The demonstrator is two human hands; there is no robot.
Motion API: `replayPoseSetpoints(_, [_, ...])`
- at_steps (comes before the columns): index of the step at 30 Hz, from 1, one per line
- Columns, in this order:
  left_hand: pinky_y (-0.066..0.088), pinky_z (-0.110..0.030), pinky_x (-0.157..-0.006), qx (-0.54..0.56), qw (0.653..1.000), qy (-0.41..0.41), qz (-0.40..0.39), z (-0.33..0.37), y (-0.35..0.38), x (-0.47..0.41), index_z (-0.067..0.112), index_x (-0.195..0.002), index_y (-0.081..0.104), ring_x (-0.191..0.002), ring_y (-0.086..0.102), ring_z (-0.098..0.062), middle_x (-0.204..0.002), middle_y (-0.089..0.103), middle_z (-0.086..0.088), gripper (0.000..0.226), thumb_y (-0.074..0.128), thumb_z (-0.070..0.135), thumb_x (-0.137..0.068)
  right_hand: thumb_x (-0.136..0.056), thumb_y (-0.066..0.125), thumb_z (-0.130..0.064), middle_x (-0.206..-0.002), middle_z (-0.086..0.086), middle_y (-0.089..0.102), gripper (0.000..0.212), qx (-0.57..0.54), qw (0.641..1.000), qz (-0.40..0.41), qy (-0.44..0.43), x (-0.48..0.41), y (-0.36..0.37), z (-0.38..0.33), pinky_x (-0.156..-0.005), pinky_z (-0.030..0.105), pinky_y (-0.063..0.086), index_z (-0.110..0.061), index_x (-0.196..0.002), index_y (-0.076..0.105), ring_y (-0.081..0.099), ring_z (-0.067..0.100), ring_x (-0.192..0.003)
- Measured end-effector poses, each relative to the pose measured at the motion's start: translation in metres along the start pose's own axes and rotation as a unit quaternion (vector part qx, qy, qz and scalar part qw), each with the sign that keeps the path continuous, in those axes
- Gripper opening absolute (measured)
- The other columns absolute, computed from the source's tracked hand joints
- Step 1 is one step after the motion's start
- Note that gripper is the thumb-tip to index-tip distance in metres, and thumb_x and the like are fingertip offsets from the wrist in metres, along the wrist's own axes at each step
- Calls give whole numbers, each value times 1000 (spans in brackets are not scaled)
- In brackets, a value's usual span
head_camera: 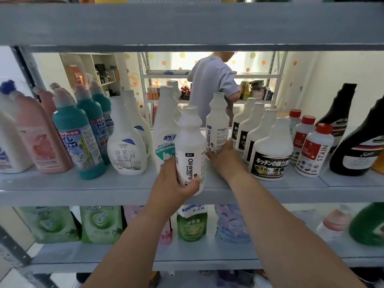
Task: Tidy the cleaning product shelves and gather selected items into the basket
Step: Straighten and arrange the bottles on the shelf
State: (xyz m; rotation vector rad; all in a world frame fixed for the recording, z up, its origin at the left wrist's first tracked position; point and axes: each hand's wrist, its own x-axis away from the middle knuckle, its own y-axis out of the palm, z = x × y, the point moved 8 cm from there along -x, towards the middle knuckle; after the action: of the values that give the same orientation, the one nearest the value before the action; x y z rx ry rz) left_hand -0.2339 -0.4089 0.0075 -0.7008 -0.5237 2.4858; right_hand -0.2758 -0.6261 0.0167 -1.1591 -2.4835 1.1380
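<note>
Two hands up at the shelf [83, 185], left hand [176, 187] gripping the front white bottle [190, 142], right hand [225, 157] cupped round the bottom of the back white bottle [217, 119].

A shop: long grey shelves [83, 194] carry front-facing rows of matching cleaning bottles [268, 154], and a second rack [259, 75] behind holds boxed goods [259, 93].
</note>
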Motion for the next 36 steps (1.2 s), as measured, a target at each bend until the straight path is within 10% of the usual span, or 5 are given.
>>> replayPoseSetpoints(9, [61,-29,-82,47,999,-7,13,6,-6,9,43,-118,51,-98,66,5,-112,68,20,53,75,55,-72,-105,34,-55,-135,6,59,53,246,954,8,-168,83,3,2,-105,41,40,-19,-137,56,52,29,-130])
replayPoseSetpoints(13, [59,-17,-75,156,987,-18,34,7,-10,37,40,-116,48,-100,68,9,-109,68,23,52,82,21,-82,-108,43,-48,-146,-8,60,46,-38,975,-67,-210,131,2,-6,-113,39,43,-31,-149,52,54,12,-134])
replayPoseSetpoints(17, [60,-30,-71,378,922,-82,5,4,7,84,29,-114,62,-99,73,-17,-112,76,3,39,59,17,-77,-96,58,-53,-136,-11,68,35,-418,886,-156,-129,175,2,-13,-106,38,52,-53,-130,64,62,12,-129])
replayPoseSetpoints(25, [59,-41,-55,617,727,-265,-146,-2,45,163,8,-119,73,-80,74,-35,-104,74,-20,57,56,31,-70,-93,71,-37,-134,5,70,44,-509,849,-106,-97,248,27,5,-92,37,59,-41,-136,64,66,27,-124])
replayPoseSetpoints(36, [42,-23,-37,655,661,-304,-203,-14,62,215,18,-100,76,-64,62,-28,-84,65,-9,45,50,53,-87,-80,77,-39,-125,8,68,43,-476,873,-102,-42,295,30,24,-85,74,54,-38,-123,69,71,29,-111])
